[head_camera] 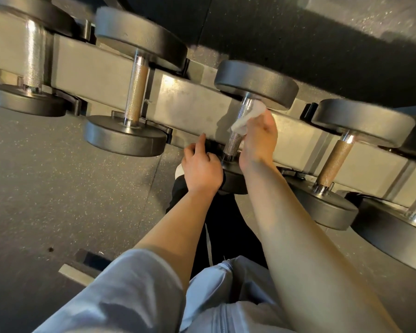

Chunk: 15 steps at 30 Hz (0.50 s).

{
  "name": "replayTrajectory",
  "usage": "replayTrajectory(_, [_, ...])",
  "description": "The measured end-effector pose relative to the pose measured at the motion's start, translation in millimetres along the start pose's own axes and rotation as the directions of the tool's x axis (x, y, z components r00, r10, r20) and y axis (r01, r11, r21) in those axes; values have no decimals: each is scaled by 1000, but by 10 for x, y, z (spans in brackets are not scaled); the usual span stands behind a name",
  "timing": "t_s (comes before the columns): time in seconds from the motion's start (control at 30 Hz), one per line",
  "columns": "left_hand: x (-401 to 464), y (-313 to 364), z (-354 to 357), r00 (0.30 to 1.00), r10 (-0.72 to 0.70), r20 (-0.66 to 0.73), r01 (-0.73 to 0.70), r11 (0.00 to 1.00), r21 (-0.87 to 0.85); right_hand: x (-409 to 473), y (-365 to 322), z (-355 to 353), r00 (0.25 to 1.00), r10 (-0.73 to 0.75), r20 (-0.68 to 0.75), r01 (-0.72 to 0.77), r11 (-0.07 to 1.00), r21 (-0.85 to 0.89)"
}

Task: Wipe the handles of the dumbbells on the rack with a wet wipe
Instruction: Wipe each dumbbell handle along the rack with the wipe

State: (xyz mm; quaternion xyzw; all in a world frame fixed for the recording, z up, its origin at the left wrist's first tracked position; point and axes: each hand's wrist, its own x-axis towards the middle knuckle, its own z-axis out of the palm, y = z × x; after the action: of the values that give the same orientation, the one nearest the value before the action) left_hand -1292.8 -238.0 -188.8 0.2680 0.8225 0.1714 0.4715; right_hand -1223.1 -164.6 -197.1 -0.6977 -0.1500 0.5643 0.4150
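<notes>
Left hand grips the near head of the middle dumbbell, steadying it. Right hand pinches the wipe against the handle near its far end. Handle axis runs near-to-far, so strokes go along it.

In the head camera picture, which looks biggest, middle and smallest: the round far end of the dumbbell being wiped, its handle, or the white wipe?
1. Far weight head, clearly the biggest.
2. and 3. Handle and wet wipe look about alike. The wipe and the right hand cover part of the handle, so I can't rank them.
</notes>
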Motion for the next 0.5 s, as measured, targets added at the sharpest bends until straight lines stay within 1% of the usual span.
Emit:
replayTrajectory(0.07, [-1,-13,-6,1000,1,13,-1,1000,-1,73,3,83,992,-25,-121,22,999,-26])
replayTrajectory(0.1, [3,-17,-7,1000,2,19,-2,1000,-1,124,-1,135,988,-23,-153,19,999,-28])
replayTrajectory(0.13, [7,-20,-6,1000,3,24,-2,1000,-6,173,-4,184,987,-2,-163,-3,999,-33])
replayTrajectory(0.17, [8,-19,-7,1000,3,28,-3,1000,-10,224,-8,229,989,-1,-150,-11,997,-80])
replayTrajectory(0.2, [7,-18,-7,1000,4,30,-3,1000,-12,240,-32,270,993,-16,-119,-9,978,-208])
replayTrajectory(0.27, [12,-16,-14,999,2,44,-2,1000,-5,261,-58,324,996,-20,-88,-25,877,-480])
replayTrajectory(0.33, [12,-15,-29,998,-1,64,0,1000,8,313,-75,354,994,-23,-105,-41,822,-568])
replayTrajectory(0.4, [9,-14,-43,997,7,76,-8,1000,19,310,-147,417,993,2,-118,-74,789,-610])
replayTrajectory(0.5, [20,-28,-50,996,11,86,-12,1000,14,299,-221,410,991,71,-111,-121,829,-546])
